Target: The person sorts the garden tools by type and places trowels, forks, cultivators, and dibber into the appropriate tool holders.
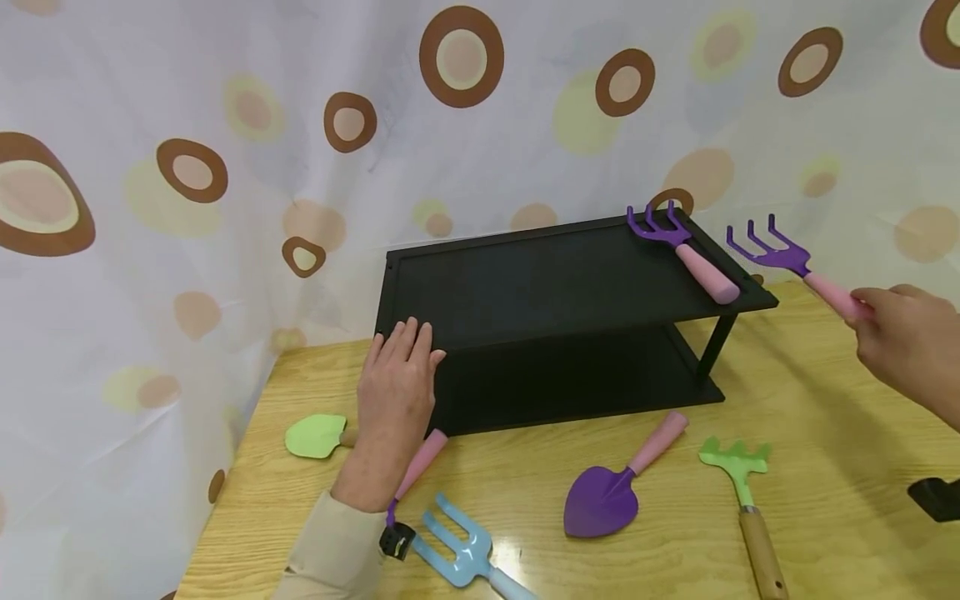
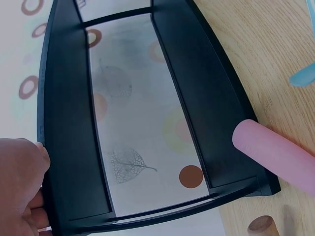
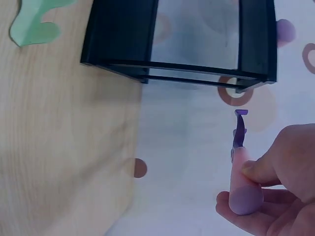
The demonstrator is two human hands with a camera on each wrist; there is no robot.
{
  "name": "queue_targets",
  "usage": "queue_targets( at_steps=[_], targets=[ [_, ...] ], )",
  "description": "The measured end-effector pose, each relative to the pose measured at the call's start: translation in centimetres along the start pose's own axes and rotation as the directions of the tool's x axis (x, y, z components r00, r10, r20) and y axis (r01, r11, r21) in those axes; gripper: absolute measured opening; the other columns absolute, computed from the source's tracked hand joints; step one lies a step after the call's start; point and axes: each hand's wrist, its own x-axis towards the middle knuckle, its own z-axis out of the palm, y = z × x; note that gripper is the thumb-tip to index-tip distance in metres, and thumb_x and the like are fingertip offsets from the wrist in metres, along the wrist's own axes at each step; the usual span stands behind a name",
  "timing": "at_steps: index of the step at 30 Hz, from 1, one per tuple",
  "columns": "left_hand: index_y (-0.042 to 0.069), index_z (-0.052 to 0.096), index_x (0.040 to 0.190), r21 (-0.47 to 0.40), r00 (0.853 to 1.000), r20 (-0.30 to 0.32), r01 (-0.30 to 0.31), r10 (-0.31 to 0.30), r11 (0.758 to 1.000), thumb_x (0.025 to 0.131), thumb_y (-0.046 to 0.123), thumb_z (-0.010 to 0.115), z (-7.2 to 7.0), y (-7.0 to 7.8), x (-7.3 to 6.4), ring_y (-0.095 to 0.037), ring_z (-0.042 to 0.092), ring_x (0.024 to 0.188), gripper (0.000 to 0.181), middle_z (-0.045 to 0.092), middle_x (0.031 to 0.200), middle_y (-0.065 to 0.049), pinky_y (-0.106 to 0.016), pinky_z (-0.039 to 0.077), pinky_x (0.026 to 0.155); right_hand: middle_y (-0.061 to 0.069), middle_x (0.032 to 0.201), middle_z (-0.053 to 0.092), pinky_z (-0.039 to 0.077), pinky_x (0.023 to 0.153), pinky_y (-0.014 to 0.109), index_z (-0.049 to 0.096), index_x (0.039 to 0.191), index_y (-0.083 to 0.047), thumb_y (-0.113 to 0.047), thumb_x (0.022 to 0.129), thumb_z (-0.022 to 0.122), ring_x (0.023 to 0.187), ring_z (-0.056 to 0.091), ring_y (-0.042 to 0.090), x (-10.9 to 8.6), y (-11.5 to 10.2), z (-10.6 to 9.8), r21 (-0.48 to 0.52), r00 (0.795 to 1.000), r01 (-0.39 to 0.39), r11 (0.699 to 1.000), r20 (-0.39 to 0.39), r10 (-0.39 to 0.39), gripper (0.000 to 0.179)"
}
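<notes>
My left hand [image 1: 397,392] rests its fingers on the left front corner of a black two-tier rack [image 1: 525,283], with the thumb at the front edge. In the left wrist view the thumb touches the rim of the upper tier. Off the rack's right end, raised above the table, my right hand [image 1: 911,337] grips the pink handle of a purple three-pronged hand rake [image 1: 783,257], its tines pointing toward the rack. A matching purple hand rake [image 1: 701,271] lies on the upper tier's right end, its handle toward the front.
Before the rack lie a purple trowel [image 1: 600,504], a light blue hand fork [image 1: 468,554] and a green rake [image 1: 738,462]. A green trowel [image 1: 315,436] lies left. Beside my left forearm is a pink-handled tool [image 1: 422,462], partly hidden. A patterned curtain [image 1: 525,142] hangs behind.
</notes>
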Motion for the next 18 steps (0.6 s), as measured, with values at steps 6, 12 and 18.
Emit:
queue_targets(
  at_steps=[6, 12, 18],
  targets=[
    [0.006, 0.061, 0.135, 0.011, 1.000, 0.007, 0.006, -0.006, 1.000, 0.103, 0.029, 0.053, 0.0, -0.2, -0.1, -0.030, 0.057, 0.131, 0.041, 0.060, 0.139, -0.015, -0.048, 0.041, 0.113, 0.042, 0.093, 0.056, 0.046, 0.056, 0.056, 0.054, 0.111, 0.020, 0.003, 0.087, 0.054, 0.066, 0.056, 0.045, 0.7, -0.3, -1.2, 0.000, 0.996, 0.047, 0.999, -0.070, -0.047, 0.029],
    [0.005, 0.060, 0.136, 0.002, 1.000, 0.009, 0.005, -0.005, 1.000, 0.103, 0.029, 0.052, 0.0, -0.2, 0.0, -0.030, 0.056, 0.132, 0.041, 0.060, 0.140, -0.015, -0.048, 0.040, 0.114, 0.041, 0.091, 0.057, 0.046, 0.050, 0.052, 0.056, 0.110, 0.019, 0.005, 0.086, 0.055, 0.062, 0.055, 0.042, 1.0, -1.1, -1.9, -0.002, 0.989, 0.087, 0.996, -0.121, -0.087, 0.028],
    [0.005, 0.059, 0.137, -0.004, 1.000, 0.007, 0.006, -0.006, 1.000, 0.104, 0.029, 0.051, -0.1, -0.2, 0.1, -0.030, 0.055, 0.132, 0.042, 0.059, 0.140, -0.015, -0.048, 0.039, 0.114, 0.041, 0.094, 0.058, 0.048, 0.061, 0.062, 0.058, 0.112, 0.019, 0.004, 0.088, 0.058, 0.067, 0.056, 0.045, 1.4, -2.4, -2.9, 0.003, 0.984, 0.124, 0.992, -0.131, -0.122, 0.029]
  ],
)
